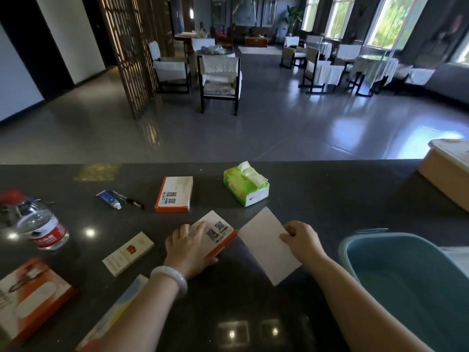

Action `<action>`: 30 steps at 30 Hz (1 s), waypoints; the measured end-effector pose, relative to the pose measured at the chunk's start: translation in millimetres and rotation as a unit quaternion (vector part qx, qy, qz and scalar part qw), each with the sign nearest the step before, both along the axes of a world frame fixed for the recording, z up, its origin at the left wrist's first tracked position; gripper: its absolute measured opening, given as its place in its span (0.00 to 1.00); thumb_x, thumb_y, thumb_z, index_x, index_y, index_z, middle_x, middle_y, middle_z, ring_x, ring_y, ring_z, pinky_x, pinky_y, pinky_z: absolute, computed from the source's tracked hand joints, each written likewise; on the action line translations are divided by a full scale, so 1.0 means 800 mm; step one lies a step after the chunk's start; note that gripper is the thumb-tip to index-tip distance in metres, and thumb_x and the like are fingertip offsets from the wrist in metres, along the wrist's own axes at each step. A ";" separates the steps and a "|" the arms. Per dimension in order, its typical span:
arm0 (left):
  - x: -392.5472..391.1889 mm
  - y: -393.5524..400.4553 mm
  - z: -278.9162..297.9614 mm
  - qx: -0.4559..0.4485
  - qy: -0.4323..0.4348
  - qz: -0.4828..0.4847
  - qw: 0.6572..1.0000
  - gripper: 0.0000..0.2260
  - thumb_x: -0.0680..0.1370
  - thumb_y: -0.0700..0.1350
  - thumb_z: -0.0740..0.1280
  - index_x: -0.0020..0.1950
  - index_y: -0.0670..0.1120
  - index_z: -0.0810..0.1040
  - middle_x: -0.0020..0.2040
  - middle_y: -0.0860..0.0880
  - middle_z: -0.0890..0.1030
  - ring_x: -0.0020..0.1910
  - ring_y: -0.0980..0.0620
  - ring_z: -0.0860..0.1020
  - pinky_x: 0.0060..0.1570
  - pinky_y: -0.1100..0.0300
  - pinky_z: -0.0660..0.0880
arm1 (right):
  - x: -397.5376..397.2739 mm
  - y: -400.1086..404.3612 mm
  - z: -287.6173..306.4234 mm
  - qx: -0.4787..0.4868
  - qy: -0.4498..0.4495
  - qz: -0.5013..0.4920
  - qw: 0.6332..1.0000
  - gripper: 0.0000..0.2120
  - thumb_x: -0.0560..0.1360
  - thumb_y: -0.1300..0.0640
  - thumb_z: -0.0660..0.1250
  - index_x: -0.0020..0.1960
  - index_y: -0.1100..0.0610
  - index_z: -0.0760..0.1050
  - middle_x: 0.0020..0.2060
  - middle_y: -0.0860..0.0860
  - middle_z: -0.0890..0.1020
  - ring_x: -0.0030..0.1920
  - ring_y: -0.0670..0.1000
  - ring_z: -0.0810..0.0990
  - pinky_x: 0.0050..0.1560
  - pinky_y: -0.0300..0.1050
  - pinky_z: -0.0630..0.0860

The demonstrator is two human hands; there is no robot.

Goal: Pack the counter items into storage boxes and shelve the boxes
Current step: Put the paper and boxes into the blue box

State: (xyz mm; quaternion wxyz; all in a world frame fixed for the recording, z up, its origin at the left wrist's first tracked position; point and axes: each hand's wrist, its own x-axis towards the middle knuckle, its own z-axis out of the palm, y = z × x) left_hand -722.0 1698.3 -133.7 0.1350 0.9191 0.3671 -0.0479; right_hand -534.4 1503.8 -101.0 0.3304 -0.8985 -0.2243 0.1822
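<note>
Blue storage tub (416, 283) sits open at my right on the dark counter (317, 189), still to be filled. My left hand (189, 246) grips the orange-edged box (218, 233); my right hand (302, 238) pinches the white card (264, 245) beside it. I judge packing has just begun: next, lift both rightward into the tub.

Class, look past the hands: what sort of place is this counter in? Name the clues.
Probably a restaurant or hotel dining lounge: cloth-covered chairs around draped tables, large windows, and a dark service counter facing the room.
</note>
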 end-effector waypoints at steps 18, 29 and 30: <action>0.093 -0.180 0.105 0.052 -0.144 -0.034 0.988 0.46 0.67 0.68 0.69 0.77 0.59 0.47 0.72 0.47 0.56 0.71 0.42 0.58 0.69 0.43 0.58 | 0.085 -0.235 0.142 0.145 -0.030 -0.029 0.989 0.08 0.75 0.60 0.69 0.41 0.49 0.77 0.37 0.48 0.82 0.36 0.49 0.79 0.36 0.40 0.73; 0.137 -0.321 0.100 0.078 -0.171 -0.058 0.980 0.45 0.67 0.69 0.68 0.78 0.60 0.49 0.69 0.50 0.59 0.69 0.45 0.58 0.68 0.46 0.56 | 0.141 -0.322 0.104 -0.056 -0.006 0.199 0.978 0.04 0.73 0.55 0.70 0.42 0.47 0.78 0.37 0.44 0.78 0.39 0.46 0.77 0.37 0.35 0.69; 0.134 -0.326 0.096 0.071 -0.162 -0.052 0.983 0.45 0.67 0.70 0.68 0.78 0.60 0.49 0.69 0.50 0.59 0.68 0.45 0.58 0.69 0.46 0.57 | 0.142 -0.320 0.099 -0.071 -0.014 0.225 0.972 0.04 0.72 0.55 0.70 0.42 0.46 0.77 0.36 0.43 0.77 0.39 0.45 0.76 0.36 0.34 0.68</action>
